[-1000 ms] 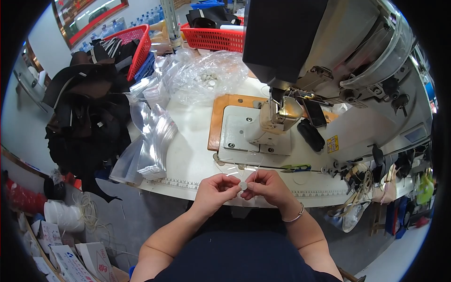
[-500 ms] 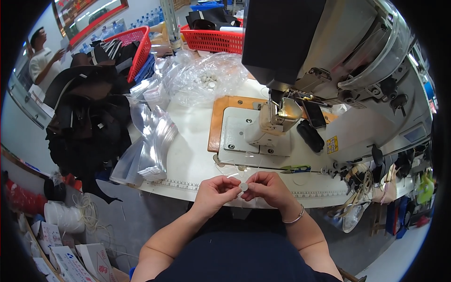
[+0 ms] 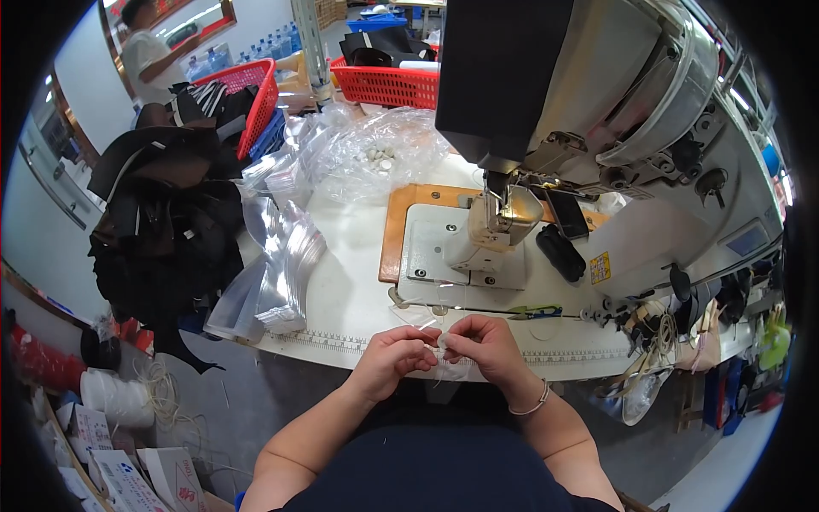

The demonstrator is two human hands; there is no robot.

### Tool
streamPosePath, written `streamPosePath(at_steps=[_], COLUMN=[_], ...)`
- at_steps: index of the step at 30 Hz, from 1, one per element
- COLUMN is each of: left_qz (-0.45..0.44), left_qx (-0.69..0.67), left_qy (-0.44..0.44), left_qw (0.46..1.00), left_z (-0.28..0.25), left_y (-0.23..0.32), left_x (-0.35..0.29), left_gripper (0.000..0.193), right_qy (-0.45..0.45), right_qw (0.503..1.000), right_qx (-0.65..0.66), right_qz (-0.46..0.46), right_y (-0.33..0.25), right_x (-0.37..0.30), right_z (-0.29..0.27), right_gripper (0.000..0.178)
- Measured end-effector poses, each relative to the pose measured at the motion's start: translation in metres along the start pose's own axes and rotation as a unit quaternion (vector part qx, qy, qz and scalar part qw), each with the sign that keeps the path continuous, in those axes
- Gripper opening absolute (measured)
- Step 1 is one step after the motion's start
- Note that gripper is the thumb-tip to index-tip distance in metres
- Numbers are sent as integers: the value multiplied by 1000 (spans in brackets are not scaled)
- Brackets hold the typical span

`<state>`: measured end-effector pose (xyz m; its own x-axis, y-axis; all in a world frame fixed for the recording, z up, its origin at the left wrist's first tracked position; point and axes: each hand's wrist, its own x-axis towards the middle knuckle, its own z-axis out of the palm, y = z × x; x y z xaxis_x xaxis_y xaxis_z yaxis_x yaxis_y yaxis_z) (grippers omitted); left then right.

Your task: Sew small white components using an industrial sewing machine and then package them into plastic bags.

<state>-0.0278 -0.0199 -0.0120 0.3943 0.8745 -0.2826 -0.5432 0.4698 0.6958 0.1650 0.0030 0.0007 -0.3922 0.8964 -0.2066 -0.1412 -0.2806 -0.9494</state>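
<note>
White curved counter (image 3: 348, 247) carries a grey sewing machine (image 3: 644, 237), upper right; right grip (image 3: 488, 348) pinches small round white disc (image 3: 442, 340); left grip (image 3: 386, 360) I cannot tell.

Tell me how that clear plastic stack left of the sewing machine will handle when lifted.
The clear plastic stack will probably flop, since it already lies bent and rippled. Its glossy sheen suggests layers that may slide over one another. It could also fan apart, as its edges look loosely layered.
</note>
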Motion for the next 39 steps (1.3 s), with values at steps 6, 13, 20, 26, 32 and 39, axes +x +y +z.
streamPosePath(at_steps=[6, 13, 20, 26, 32, 39], left_qz=[26, 117, 124, 230, 104, 60], left_qx=[61, 179, 91, 52, 9, 61], left_qy=[23, 37, -6, 66, -25, -1], left_qw=[998, 976, 988, 970, 994, 996], left_z=[5, 16, 11, 24, 63, 78], left_y=[-6, -7, 10, 71, 106, 119], left_x=[8, 16, 25, 53, 113, 114], left_gripper=[21, 21, 22, 33, 24, 25], right_qy=[-17, 6, -40, -6, 68, 141], right_qw=[1000, 1000, 992, 997, 990, 974], right_qx=[-24, -22, -105, -15, -30, -52], right_qz=[-1, -6, -53, -80, -122, -168], right_y=[-10, -16, -41, -72, -66, -67], right_x=[-2, -5, 11, 23, -5, -23], right_z=[2, -6, 0, 8, -29, -59], right_gripper=[12, 12, 11, 20, 17, 14])
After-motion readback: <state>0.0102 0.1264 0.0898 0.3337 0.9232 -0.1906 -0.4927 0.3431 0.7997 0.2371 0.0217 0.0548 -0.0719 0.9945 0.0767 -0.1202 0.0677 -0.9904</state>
